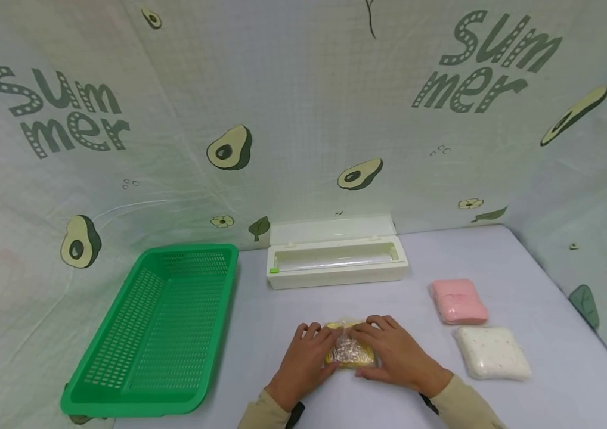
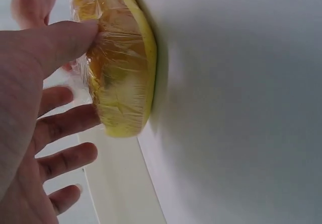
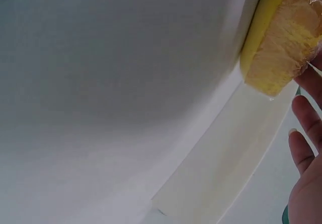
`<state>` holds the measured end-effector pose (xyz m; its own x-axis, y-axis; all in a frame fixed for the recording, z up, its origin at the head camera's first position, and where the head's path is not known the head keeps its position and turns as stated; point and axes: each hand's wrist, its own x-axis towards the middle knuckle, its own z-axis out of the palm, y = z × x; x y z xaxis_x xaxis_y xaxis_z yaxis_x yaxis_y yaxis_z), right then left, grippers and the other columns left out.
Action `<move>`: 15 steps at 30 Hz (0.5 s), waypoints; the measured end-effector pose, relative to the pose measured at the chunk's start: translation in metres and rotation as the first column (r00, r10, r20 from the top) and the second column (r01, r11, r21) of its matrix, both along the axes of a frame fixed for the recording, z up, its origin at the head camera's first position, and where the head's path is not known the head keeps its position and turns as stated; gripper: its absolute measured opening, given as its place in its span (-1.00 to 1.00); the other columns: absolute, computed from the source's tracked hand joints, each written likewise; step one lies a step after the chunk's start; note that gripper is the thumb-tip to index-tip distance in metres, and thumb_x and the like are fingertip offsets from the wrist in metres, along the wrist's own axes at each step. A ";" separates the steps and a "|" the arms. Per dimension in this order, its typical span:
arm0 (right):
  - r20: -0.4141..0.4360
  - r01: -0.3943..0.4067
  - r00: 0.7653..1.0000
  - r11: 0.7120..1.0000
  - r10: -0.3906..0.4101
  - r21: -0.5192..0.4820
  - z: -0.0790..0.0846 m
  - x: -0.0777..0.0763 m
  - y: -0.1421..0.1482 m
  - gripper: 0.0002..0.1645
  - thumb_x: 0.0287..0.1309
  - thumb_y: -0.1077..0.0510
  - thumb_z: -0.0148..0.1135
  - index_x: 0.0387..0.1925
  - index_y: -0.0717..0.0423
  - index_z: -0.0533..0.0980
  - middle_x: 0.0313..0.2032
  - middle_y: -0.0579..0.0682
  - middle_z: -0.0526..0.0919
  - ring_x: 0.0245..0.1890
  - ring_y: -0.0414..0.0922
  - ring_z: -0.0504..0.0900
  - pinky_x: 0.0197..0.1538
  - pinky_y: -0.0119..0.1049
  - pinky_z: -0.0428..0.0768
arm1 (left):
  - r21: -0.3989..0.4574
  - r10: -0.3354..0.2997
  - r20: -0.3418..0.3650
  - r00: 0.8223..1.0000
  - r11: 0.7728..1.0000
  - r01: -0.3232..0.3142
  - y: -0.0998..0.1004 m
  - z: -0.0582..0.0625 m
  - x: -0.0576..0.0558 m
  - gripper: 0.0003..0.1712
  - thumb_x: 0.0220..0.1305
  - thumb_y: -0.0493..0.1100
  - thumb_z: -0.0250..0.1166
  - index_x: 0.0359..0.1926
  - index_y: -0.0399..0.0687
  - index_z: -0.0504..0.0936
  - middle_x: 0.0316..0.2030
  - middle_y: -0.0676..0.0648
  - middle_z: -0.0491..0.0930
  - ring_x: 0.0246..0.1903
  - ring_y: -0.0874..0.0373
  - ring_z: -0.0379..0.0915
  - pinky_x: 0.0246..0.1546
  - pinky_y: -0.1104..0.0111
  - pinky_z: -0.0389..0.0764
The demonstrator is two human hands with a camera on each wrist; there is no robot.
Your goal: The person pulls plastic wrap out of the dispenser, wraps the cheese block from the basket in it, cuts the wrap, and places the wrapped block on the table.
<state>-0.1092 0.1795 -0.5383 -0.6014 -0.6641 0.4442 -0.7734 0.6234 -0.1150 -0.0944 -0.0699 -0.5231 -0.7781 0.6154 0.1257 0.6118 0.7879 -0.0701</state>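
A yellow bundle in clear plastic film point(image 1: 351, 351) lies on the table between the two hands. Its film is wrinkled and shiny, and an orange-brown layer point(image 3: 288, 42) shows through. The left hand point(image 1: 307, 359) holds its left end. In the left wrist view, that thumb presses the crinkled film while the outer fingers stay spread. From the right end, the right hand point(image 1: 393, 353) holds the bundle, fingers over the top and thumb at the near side. What the bundle is made of cannot be told.
Behind the hands stands a white plastic film dispenser point(image 1: 338, 279), lid up, with a small green piece at its left. A green basket point(image 1: 217, 333) is at the left. To the right lie a film-wrapped pink bundle point(image 1: 459, 301) and a white speckled bundle point(image 1: 492, 353).
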 end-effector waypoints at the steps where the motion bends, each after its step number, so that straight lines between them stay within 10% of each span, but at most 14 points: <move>1: 0.004 -0.001 1.000 1.000 0.001 0.008 0.000 -0.001 -0.001 -0.11 0.02 -0.48 0.52 0.24 -0.05 0.64 0.09 -0.14 0.70 0.10 -0.07 0.60 0.16 -0.07 0.56 | -0.009 -0.001 0.007 1.000 1.000 0.001 0.001 0.000 0.000 -0.28 0.26 0.32 0.48 0.36 0.23 0.58 0.09 0.16 0.62 0.09 0.17 0.47 0.16 0.16 0.48; 8: 0.067 0.003 0.998 0.998 -0.007 0.059 0.003 -0.005 -0.008 -0.28 -0.08 -0.41 0.60 0.05 -0.13 0.74 0.38 0.01 0.53 0.29 0.05 0.53 0.25 0.02 0.53 | -0.063 0.011 0.035 0.999 0.998 -0.009 0.004 -0.001 0.001 -0.41 0.36 0.32 0.40 0.34 0.35 0.63 0.17 0.11 0.55 0.16 0.14 0.44 0.19 0.13 0.48; 15: 0.071 -0.013 0.997 0.995 0.007 0.095 0.004 -0.008 -0.012 -0.32 -0.09 -0.37 0.63 0.03 -0.13 0.74 0.25 -0.06 0.66 0.28 0.04 0.56 0.28 0.01 0.53 | -0.083 0.026 0.049 0.998 0.996 -0.022 0.005 0.001 0.005 -0.46 0.38 0.30 0.38 0.32 0.39 0.65 0.33 0.10 0.52 0.23 0.14 0.44 0.20 0.17 0.48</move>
